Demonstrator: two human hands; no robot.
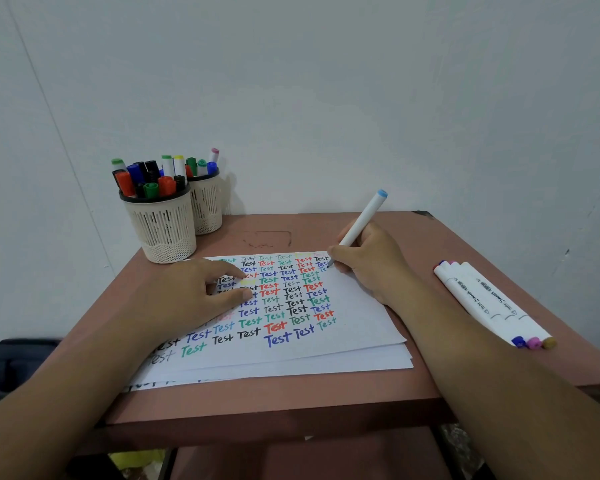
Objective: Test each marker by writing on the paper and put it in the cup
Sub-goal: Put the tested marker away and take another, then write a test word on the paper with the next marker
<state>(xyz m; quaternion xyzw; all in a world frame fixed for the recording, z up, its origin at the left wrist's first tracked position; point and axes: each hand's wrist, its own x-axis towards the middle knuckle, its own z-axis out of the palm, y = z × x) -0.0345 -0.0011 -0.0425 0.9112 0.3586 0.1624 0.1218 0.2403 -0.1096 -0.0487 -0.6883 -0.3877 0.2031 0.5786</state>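
A white paper sheet (354,317) covered with rows of the word "Test" in several colours lies on a small stack in the table's middle. My right hand (371,261) grips a white marker with a light-blue end (362,220), its tip touching the paper at the upper right of the writing. My left hand (191,296) rests flat on the sheet's left part, fingers spread. Two beige slotted cups stand at the back left: the nearer cup (163,226) and the farther cup (207,206), both full of markers. Three white markers (489,303) lie side by side at the right.
The reddish-brown table (291,396) stands against a pale wall. Its front edge is close to me and its right edge runs just past the loose markers. A dark bag (11,368) lies on the floor to the left.
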